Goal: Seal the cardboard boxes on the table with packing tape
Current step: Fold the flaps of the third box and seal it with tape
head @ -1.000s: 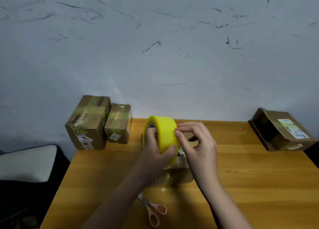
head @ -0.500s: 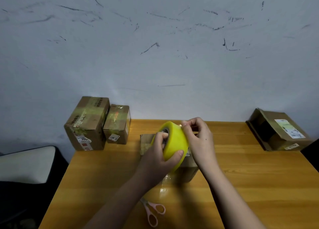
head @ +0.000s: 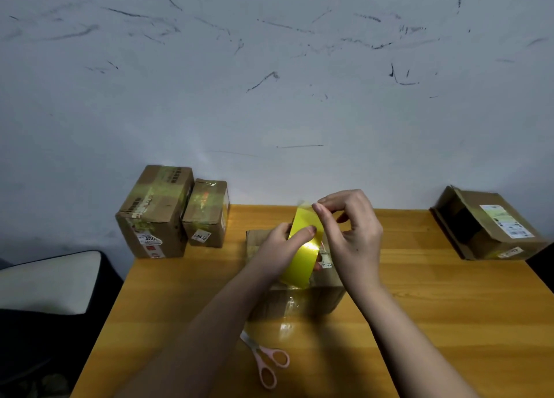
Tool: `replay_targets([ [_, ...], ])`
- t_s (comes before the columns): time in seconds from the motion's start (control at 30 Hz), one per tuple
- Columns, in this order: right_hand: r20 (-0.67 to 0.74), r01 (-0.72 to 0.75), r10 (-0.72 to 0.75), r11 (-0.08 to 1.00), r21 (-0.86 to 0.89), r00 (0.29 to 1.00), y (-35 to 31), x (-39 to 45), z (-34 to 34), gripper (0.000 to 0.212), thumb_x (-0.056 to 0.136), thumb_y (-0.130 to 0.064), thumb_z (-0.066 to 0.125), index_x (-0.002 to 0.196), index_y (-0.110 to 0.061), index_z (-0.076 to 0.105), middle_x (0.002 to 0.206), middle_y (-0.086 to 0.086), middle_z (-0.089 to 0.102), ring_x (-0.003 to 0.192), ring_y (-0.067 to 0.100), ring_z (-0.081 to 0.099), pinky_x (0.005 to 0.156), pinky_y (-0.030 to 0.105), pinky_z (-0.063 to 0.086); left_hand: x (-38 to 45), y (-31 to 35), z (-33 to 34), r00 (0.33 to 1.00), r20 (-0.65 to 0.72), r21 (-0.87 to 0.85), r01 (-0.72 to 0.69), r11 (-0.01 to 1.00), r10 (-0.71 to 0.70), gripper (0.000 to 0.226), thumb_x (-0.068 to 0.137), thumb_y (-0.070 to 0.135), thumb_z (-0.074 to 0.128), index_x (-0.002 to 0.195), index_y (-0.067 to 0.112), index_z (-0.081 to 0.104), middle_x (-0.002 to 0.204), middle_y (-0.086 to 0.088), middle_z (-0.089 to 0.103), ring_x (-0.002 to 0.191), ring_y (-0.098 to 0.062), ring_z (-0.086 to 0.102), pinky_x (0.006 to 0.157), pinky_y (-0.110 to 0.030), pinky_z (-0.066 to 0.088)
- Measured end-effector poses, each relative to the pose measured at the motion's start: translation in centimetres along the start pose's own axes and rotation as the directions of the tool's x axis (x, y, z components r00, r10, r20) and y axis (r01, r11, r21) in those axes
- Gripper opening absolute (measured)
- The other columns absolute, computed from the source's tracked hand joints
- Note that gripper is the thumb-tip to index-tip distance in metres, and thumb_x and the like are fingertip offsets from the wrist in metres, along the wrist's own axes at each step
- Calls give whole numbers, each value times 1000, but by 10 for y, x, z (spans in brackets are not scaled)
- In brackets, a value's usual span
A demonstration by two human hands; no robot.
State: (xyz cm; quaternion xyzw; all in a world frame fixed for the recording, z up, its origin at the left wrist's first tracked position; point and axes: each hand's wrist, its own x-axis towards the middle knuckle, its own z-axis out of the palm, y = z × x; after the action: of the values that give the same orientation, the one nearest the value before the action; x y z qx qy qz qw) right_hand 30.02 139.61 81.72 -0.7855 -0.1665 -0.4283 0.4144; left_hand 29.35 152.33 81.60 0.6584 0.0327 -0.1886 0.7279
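My left hand (head: 278, 244) grips a yellow roll of packing tape (head: 302, 256), held on edge over a small cardboard box (head: 311, 301) in the middle of the wooden table (head: 434, 307). At the top of the roll, my right hand (head: 353, 235) pinches the loose end of the tape between thumb and fingertips. Clear tape shines on the front face of the box. Most of the top of the box is hidden behind the roll and my hands.
Two taped boxes (head: 156, 212) (head: 207, 215) stand at the table's back left corner. An open box (head: 485, 224) lies on its side at the back right. Pink-handled scissors (head: 266, 361) lie near the front edge. A grey wall rises behind; a dark chair (head: 45, 280) stands left.
The roll has turned more on edge and sunk toward the box. My right hand has moved from the roll's side to its top and now pinches the tape end.
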Motion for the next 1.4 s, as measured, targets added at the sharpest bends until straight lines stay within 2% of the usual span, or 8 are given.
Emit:
replay_targets([
  [0.13,-11,47,-47,999,-5,999,2,10,-8,12,87,-7,69,76,-4,63,80,2,63,77,7,57,68,16,41,0,8,5,992,124,-39,32,999,-27,29,96,28,53,95,0,62,72,-13,69,59,-22,68,57,-24,53],
  [0.2,22,-164,163,985,44,986,8,18,-7,14,87,-13,69,76,-12,61,77,-2,61,74,6,58,65,17,41,1,7,9,990,125,-83,71,994,-60,31,97,28,51,91,-1,61,67,-13,69,56,-22,67,57,-24,54],
  [0.27,167,-512,488,845,158,857,16,28,-6,17,87,-18,70,76,-14,59,74,-4,61,70,9,62,65,22,43,-1,3,11,992,103,-90,77,993,-68,29,97,29,50,89,3,60,65,-12,70,54,-21,67,55,-24,53],
  [0.33,297,-635,573,750,185,764,24,33,-6,16,84,-16,74,76,-14,59,73,-5,61,65,6,60,63,19,44,-3,-4,11,996,79,-62,35,997,-30,22,98,26,50,89,8,58,66,-11,70,56,-21,67,52,-22,51],
  [0.6,321,-673,592,633,383,739,26,30,5,18,83,3,69,80,-8,55,75,12,71,73,18,71,70,25,54,-14,-15,-2,979,19,67,-202,977,201,25,82,32,58,90,8,56,65,-10,67,58,-19,65,54,-26,50],
  [0.87,437,-682,527,612,400,729,18,28,-1,17,89,1,61,82,-10,51,83,6,71,65,11,70,55,14,42,-19,-25,-8,974,-27,70,-221,973,224,19,87,26,63,86,9,57,61,-10,64,53,-20,61,53,-28,51],
  [1.17,420,-587,441,737,335,793,25,25,-2,15,83,-20,68,80,-28,55,99,19,53,94,27,63,80,28,46,-26,-23,-5,975,-17,59,-222,973,224,18,88,26,59,86,8,56,61,-12,64,53,-23,59,53,-28,50],
  [1.4,412,-628,478,643,438,776,15,21,-1,15,92,-1,59,88,-9,47,88,18,65,79,18,68,69,19,49,-28,-23,-3,967,-49,96,-246,965,251,13,94,16,57,87,6,57,61,-12,63,52,-22,60,52,-27,50],
])
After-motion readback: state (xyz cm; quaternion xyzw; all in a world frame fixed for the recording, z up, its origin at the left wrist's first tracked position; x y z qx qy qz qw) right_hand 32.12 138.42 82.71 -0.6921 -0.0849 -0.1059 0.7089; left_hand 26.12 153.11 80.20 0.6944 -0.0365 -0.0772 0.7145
